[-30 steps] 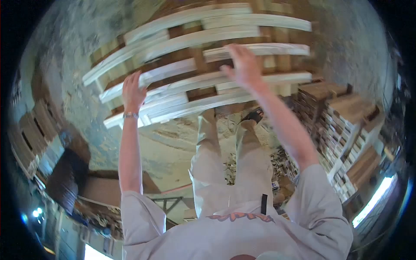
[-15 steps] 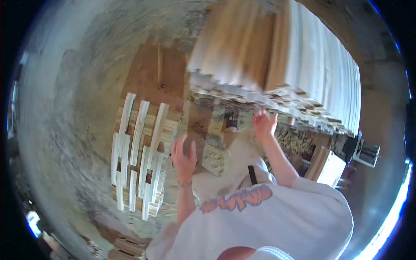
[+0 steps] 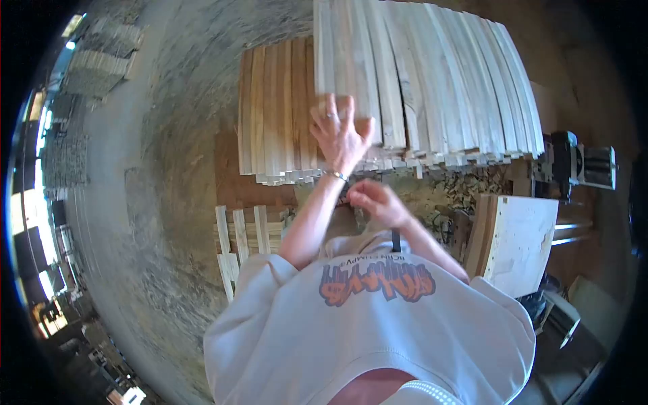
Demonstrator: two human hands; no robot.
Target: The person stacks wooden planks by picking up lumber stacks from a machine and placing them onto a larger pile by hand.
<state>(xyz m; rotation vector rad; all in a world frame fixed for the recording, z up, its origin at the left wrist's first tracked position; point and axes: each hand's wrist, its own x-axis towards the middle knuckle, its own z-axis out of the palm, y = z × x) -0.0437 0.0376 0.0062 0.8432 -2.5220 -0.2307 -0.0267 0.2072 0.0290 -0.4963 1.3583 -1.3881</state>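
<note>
Pale strips (image 3: 439, 81): stacked side by side, upper ctr. to upper R of view. Brown strips (image 3: 277, 101): adj., L side. White-faced panel (image 3: 520, 243): below pale strips, R side. Slats (image 3: 241, 233): lower L, below brown strips. L hand (image 3: 341, 135): fingers apart, over near L corner of pale strips; contact unclear. R hand (image 3: 378, 201): fingers curled, nr. L wrist; grip state unclear.

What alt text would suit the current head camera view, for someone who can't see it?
A person's left hand, fingers spread, is at the near edge of a wide stack of wooden strips; the right hand, fingers curled, is lower in view. A few pale slats show at lower left, and a pale board at right.
</note>
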